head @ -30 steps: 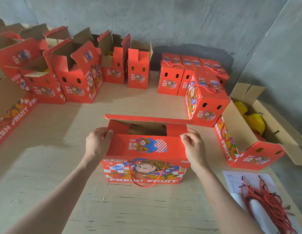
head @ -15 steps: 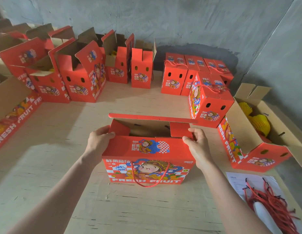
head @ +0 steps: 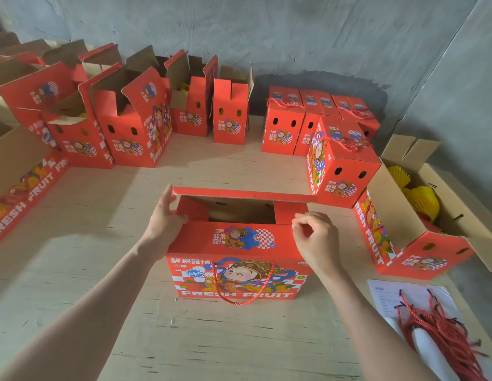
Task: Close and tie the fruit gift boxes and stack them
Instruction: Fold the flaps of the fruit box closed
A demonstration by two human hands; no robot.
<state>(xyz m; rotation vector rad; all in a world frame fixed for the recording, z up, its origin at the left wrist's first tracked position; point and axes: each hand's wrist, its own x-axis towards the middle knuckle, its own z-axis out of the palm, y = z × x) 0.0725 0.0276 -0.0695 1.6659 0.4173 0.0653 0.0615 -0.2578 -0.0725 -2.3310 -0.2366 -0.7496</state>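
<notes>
A red fruit gift box [head: 239, 259] stands in the middle of the wooden table, its red cord handle [head: 245, 299] hanging down the front. The near top flap [head: 239, 239] is folded in. The far flap [head: 239, 194] is partly lowered over the opening, and both small side flaps stand inside. My left hand [head: 165, 218] rests on the box's top left corner, with straight fingers touching the far flap's left end. My right hand [head: 316, 240] is at the top right corner, its curled fingers pinching the near flap's edge.
Closed, tied boxes [head: 283, 125] stand at the back right, one more [head: 341, 171] in front of them. Several open boxes [head: 129, 127] line the back left. A carton of yellow netted fruit [head: 420, 199] lies right. Red cords [head: 437, 328] lie on paper [head: 382, 295].
My left hand slid from the box's left corner up to the far flap's end. My right hand's fingers curled in at the right corner. The far flap stays raised.
</notes>
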